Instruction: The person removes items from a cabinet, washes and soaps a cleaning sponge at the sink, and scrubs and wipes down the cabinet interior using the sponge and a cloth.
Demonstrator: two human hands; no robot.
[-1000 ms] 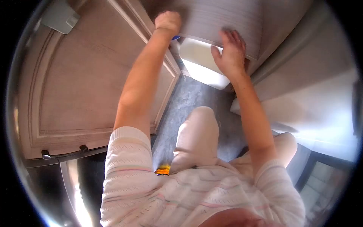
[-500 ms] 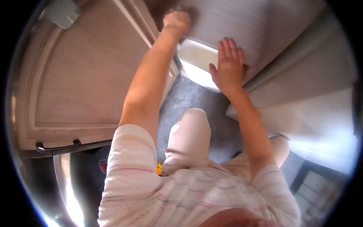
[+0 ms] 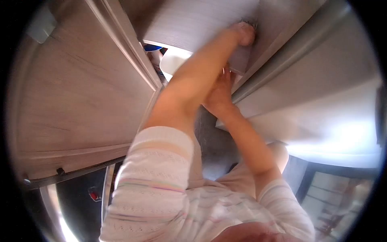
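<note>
My left hand (image 3: 244, 34) is closed against a pale wood-grain panel (image 3: 193, 20), near its right end. Something dark and mesh-like shows at its fingers, too blurred to name. Below, my right hand (image 3: 219, 92) is at the panel's lower edge, partly covered by my left forearm. Its fingers point up, but their grip is hidden. Behind my left forearm stands a white plastic bin (image 3: 172, 60) under the panel, only partly visible.
A wood-grain cabinet door (image 3: 80, 88) stands at the left. At the right is a pale, shiny curved surface (image 3: 322, 117). Blue and dark items (image 3: 153, 48) lie beside the bin. My knees are above a grey floor (image 3: 213, 141).
My left hand has moved right across the panel, so its forearm now crosses my right hand. My right hand has come down off the panel's face to its lower edge. The view has shifted.
</note>
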